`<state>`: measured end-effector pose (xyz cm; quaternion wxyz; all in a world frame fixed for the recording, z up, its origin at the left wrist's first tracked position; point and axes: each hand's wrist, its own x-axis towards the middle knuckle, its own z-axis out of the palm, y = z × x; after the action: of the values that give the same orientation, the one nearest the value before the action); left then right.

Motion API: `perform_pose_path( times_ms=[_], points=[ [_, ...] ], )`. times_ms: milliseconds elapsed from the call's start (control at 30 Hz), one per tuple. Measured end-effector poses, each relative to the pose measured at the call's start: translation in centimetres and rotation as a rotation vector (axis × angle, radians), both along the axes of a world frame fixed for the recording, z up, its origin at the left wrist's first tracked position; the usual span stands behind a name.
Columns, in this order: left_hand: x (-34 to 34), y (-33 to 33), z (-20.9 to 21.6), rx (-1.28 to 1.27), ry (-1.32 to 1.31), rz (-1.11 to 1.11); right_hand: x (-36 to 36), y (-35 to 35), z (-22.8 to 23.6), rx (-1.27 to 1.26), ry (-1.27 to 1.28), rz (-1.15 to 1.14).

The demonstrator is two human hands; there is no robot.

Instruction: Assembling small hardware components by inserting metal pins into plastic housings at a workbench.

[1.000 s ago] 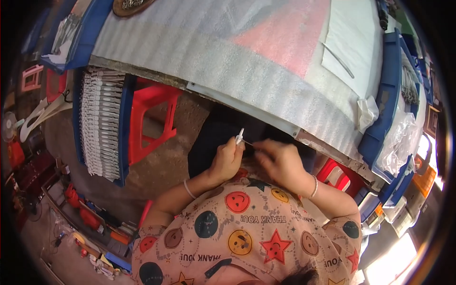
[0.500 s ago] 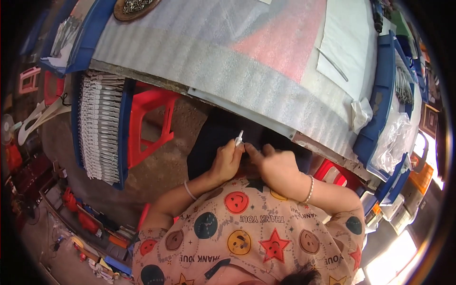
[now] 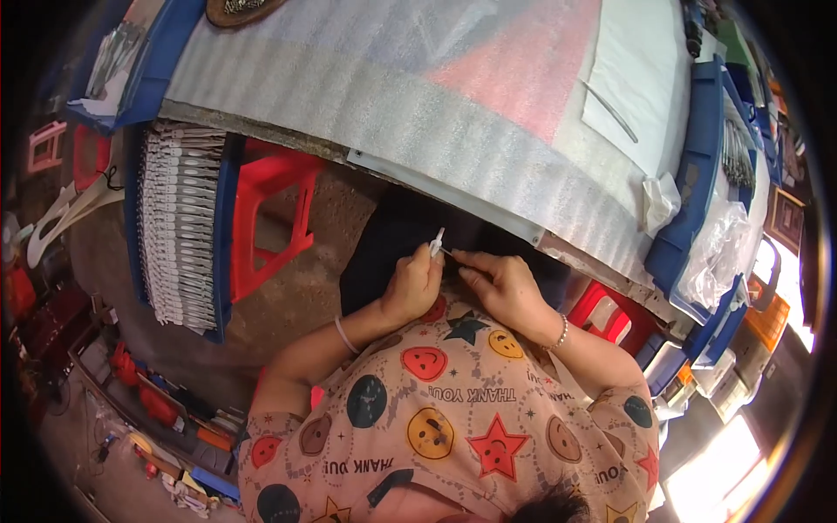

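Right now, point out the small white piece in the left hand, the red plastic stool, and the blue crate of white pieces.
small white piece (image 3: 437,241), head view, on its upper end above the fingers.
red plastic stool (image 3: 277,174), head view, on its top edge.
blue crate (image 3: 224,235), head view, on its right wall.

Small white plastic piece (image 3: 437,241); upright, pinched above lap.
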<state>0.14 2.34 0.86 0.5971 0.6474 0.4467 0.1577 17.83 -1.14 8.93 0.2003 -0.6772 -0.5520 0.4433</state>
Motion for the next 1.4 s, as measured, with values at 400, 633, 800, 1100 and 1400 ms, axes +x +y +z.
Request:
perform_pose_path(
  times_ms=[400, 633, 800, 1100, 1400],
  points=[
    [-0.7, 0.0, 1.7, -0.545, -0.204, 0.12, 0.4, -1.5, 4.9, 0.217, -0.09, 0.264],
    [-0.6, -0.1, 1.8, -0.549, -0.185, 0.121, 0.4, -1.7, 3.8, 0.197, -0.125, 0.271],
    [-0.5, -0.3, 1.6, -0.404, -0.169, 0.098, 0.6, -1.5, 4.0, 0.206, -0.134, 0.283],
    [-0.2, -0.1, 1.9, -0.326, -0.133, 0.084, 0.8, -1.0, 3.2, 0.117, 0.146, 0.048],
    [0.0, 0.2, 1.8, -0.308, -0.109, 0.085, -0.5, -1.2, 2.9, 0.208, -0.377, 0.357]
  ],
)
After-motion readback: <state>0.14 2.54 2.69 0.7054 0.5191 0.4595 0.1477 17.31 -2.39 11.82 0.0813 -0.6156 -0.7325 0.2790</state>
